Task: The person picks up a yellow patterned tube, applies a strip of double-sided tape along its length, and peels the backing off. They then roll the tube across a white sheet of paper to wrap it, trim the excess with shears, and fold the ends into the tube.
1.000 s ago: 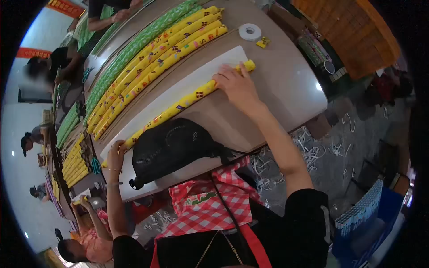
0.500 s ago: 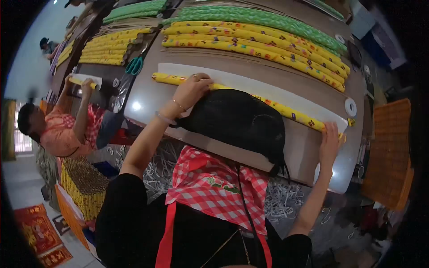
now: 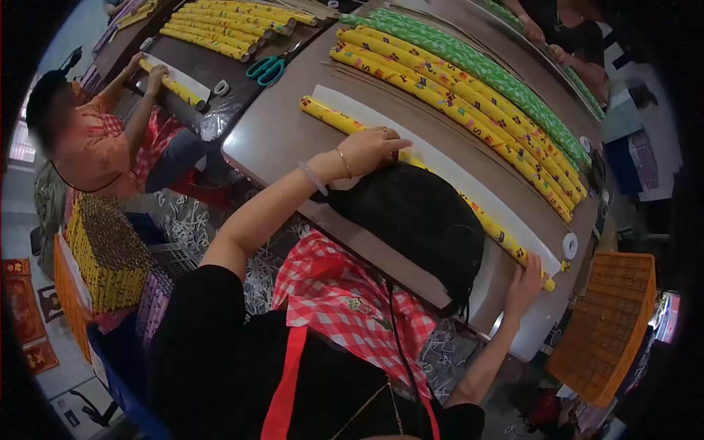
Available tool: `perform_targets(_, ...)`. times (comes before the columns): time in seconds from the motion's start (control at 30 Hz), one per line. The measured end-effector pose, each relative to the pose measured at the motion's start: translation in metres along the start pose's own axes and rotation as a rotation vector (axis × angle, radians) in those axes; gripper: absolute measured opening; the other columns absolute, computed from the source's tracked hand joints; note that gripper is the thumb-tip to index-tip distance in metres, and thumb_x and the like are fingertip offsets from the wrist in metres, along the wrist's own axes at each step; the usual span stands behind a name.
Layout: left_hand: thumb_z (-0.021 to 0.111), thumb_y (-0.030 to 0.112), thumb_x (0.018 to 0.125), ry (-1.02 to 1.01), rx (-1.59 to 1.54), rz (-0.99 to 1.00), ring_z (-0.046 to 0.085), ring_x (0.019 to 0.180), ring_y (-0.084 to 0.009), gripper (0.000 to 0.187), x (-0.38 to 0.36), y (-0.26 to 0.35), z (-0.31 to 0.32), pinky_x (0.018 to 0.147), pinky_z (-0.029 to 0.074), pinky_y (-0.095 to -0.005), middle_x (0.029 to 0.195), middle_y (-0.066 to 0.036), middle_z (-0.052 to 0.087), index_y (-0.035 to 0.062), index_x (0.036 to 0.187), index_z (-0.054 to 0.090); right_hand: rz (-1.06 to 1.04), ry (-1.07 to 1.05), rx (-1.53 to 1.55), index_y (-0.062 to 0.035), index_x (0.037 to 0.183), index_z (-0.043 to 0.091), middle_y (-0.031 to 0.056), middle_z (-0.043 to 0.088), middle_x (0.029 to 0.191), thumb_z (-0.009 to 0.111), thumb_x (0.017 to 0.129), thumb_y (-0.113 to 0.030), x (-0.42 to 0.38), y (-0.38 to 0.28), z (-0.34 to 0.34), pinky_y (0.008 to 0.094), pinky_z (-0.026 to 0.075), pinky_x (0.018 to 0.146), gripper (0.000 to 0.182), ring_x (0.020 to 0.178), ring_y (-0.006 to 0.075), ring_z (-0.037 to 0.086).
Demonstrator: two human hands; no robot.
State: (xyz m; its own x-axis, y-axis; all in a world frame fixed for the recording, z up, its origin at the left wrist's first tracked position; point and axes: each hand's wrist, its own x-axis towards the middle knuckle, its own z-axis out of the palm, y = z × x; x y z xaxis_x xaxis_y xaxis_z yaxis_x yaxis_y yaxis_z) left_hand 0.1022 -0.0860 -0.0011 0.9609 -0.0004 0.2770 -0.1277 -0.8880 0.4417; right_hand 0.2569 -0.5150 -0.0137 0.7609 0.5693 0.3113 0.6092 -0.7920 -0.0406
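A long yellow patterned paper roll [image 3: 495, 233] lies on a white sheet [image 3: 440, 161] across the table. My left hand [image 3: 369, 149] is on the roll toward its far-left part, fingers close together and curled over it; the fingertips are partly hidden. Near the roll's right end, my right hand [image 3: 523, 282] has its fingers bent over the paper. A black cap [image 3: 414, 220] in front of the camera covers the middle of the roll.
Finished-looking yellow rolls [image 3: 455, 121] and green rolls [image 3: 469, 73] lie beyond. White tape [image 3: 570, 246] sits at right, teal scissors [image 3: 265, 70] at upper left. A co-worker [image 3: 103, 147] handles another roll at left; another person [image 3: 572, 44] stands opposite. An orange basket [image 3: 605, 323] stands right.
The view has turned and shifted, so the table appears more slanted. Both hands remain on the roll; the left fingers are now drawn closer together. A person opposite has come into view.
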Motion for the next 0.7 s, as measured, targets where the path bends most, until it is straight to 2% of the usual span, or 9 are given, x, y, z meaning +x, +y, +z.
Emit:
perform_targets(0.1,0.058,0.005,0.077,-0.093,-0.057,-0.057,0.054,0.095,-0.0312,0.028,0.003,-0.003,0.001,0.083,0.043,-0.0377,0.1,-0.014,0.056,0.0041,0.105,0.053,-0.003,0.027,0.004,-0.0106,0.118,0.05,0.0055,0.049,0.125,0.053,0.085,-0.011,0.002,-0.001,0.001,0.0484,0.02,0.106,0.033,0.119,0.0225,0.043)
perform_targets(0.3,0.061,0.006,0.076,-0.091,-0.112,-0.05,0.055,0.093,-0.0315,0.019,0.003,-0.005,-0.001,0.082,0.044,-0.0375,0.094,-0.014,0.058,0.0041,0.094,0.056,0.018,-0.013,-0.017,-0.0128,0.118,0.05,0.0051,0.05,0.123,0.054,0.084,-0.009,0.003,0.003,0.001,0.0503,0.019,0.105,0.035,0.119,0.0219,0.043)
perform_targets(0.4,0.057,0.003,0.078,-0.112,-0.174,-0.037,0.053,0.095,-0.0345,0.023,0.003,-0.008,-0.002,0.082,0.044,-0.0394,0.098,-0.016,0.057,0.0035,0.101,0.053,-0.006,0.002,-0.036,-0.0134,0.117,0.052,0.0041,0.051,0.12,0.056,0.082,-0.01,0.001,0.004,-0.003,0.0503,0.02,0.105,0.035,0.119,0.0205,0.044)
perform_targets(0.53,0.058,0.0,0.076,-0.049,-0.104,-0.035,0.054,0.099,-0.0334,0.022,0.002,0.009,-0.009,0.084,0.044,-0.0387,0.102,-0.016,0.058,0.0024,0.097,0.055,0.013,0.023,0.01,-0.0136,0.115,0.053,0.0033,0.052,0.116,0.056,0.082,-0.01,0.002,-0.002,-0.011,0.051,0.022,0.104,0.034,0.118,0.0203,0.045)
perform_targets(0.7,0.061,0.002,0.076,-0.008,-0.042,0.091,0.053,0.102,-0.0323,0.024,0.003,0.001,-0.002,0.086,0.044,-0.0382,0.106,-0.014,0.058,0.0038,0.099,0.058,0.059,-0.006,-0.015,-0.0145,0.115,0.052,0.0022,0.052,0.117,0.053,0.084,-0.011,-0.001,0.001,-0.01,0.0532,0.021,0.104,0.031,0.119,0.0203,0.044)
